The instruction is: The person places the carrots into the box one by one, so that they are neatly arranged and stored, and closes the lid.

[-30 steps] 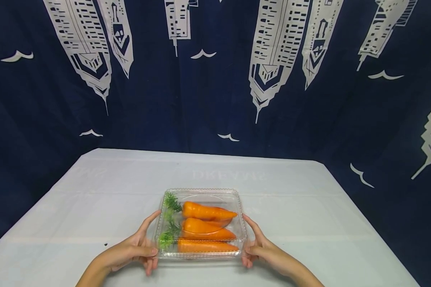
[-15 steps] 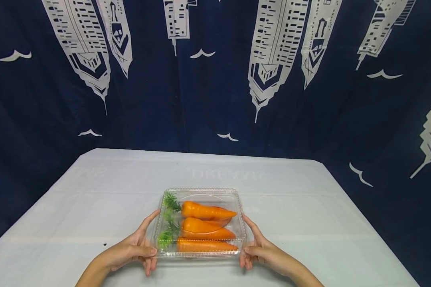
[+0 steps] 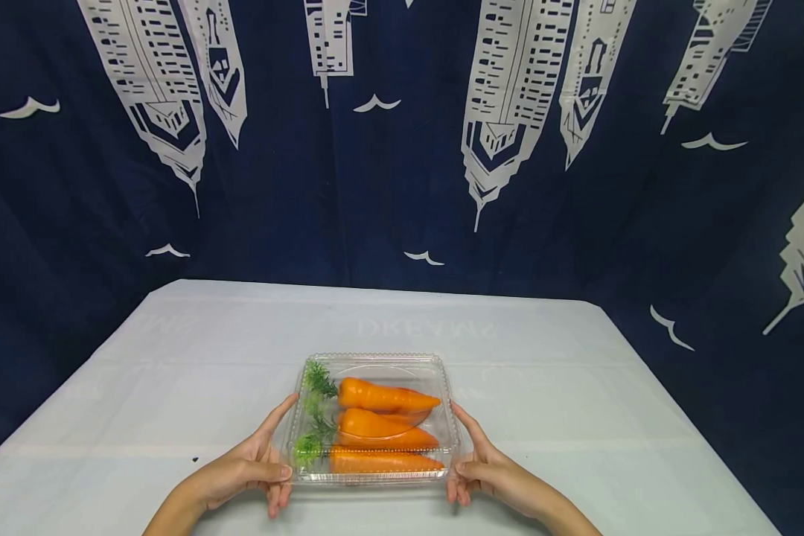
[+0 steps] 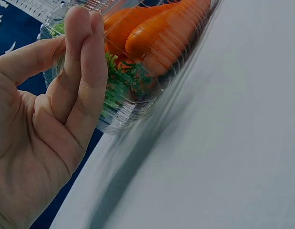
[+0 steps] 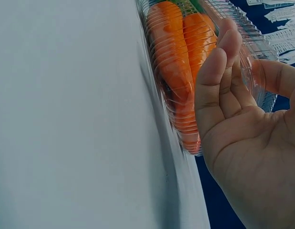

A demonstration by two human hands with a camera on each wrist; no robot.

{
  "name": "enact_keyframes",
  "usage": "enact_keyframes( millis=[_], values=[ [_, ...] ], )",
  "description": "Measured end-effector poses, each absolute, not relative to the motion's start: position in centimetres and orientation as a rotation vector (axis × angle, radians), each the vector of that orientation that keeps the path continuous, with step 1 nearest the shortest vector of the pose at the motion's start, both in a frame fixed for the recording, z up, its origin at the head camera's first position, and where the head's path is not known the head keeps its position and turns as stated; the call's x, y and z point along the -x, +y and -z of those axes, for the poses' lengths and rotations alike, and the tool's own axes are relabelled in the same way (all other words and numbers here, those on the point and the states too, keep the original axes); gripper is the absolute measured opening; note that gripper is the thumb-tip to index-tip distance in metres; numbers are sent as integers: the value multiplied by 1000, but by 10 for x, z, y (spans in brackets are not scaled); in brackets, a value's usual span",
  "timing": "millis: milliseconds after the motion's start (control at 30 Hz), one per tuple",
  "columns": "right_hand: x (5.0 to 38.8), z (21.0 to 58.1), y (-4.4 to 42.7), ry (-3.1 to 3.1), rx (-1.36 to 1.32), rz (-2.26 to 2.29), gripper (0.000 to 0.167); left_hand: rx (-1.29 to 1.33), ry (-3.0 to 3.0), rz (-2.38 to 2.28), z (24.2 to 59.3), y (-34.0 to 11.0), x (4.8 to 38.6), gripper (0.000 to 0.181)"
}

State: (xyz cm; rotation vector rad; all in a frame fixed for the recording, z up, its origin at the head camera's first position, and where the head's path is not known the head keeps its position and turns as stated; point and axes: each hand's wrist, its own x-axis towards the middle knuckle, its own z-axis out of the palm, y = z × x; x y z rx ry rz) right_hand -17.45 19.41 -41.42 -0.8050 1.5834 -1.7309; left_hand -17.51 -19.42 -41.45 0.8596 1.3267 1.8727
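Observation:
A clear plastic clamshell box [image 3: 415, 367] with its lid down is at the near middle of the white table. Inside lie orange carrots [image 3: 388, 394] side by side, their leafy green tops [image 3: 308, 449] towards the left. My left hand [image 3: 244, 469] grips the box's left side, thumb at the near corner and index finger stretched along the edge. On the opposite side my right hand [image 3: 502, 473] holds it in the same manner. Both wrist views show a shadow along the box's lower edge; I cannot tell whether its base touches the table.
The white table [image 3: 543, 357] reaches back to a dark blue curtain [image 3: 348, 193] printed with white buildings and birds. A small dark speck [image 3: 196, 458] lies left of my left hand.

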Motion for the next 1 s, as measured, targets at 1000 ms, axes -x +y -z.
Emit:
enact_keyframes(
  millis=[1000],
  values=[
    [177, 405, 202, 1800, 776, 1647, 76, -787, 1569, -1760, 407, -198, 174, 89]
  ],
)
